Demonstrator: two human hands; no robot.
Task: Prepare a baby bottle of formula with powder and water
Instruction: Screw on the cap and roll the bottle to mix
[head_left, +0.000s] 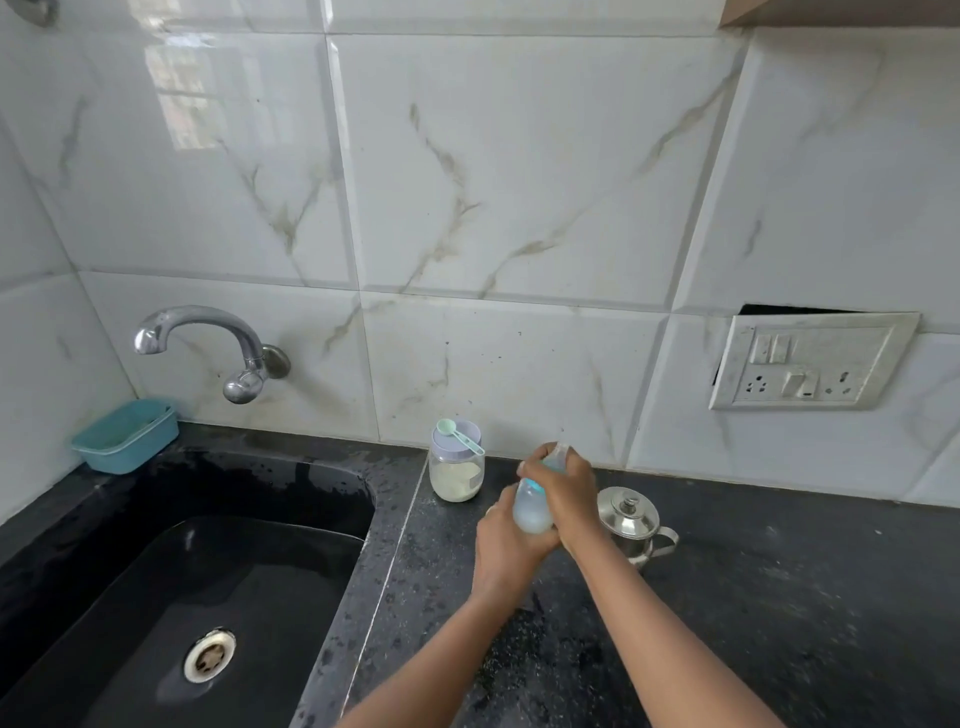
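A clear baby bottle (531, 512) with a blue collar and pale cloudy liquid is held upright above the black counter (779, 597). My left hand (506, 545) wraps its lower body from the left. My right hand (563, 486) grips the collar and top, hiding most of the cap. Just left of the bottle, near the wall, a glass jar (456, 470) holds whitish powder. Its lid is on and a mint measuring scoop (459, 436) lies across the lid. Behind my right wrist is a steel pot (631, 522) with its lid on.
A black sink (171, 597) with a round drain fills the lower left, under a chrome wall tap (208, 343). A teal plastic basket (124, 435) sits at the sink's back left corner. A switch and socket plate (810, 364) hangs on the tiled wall at right.
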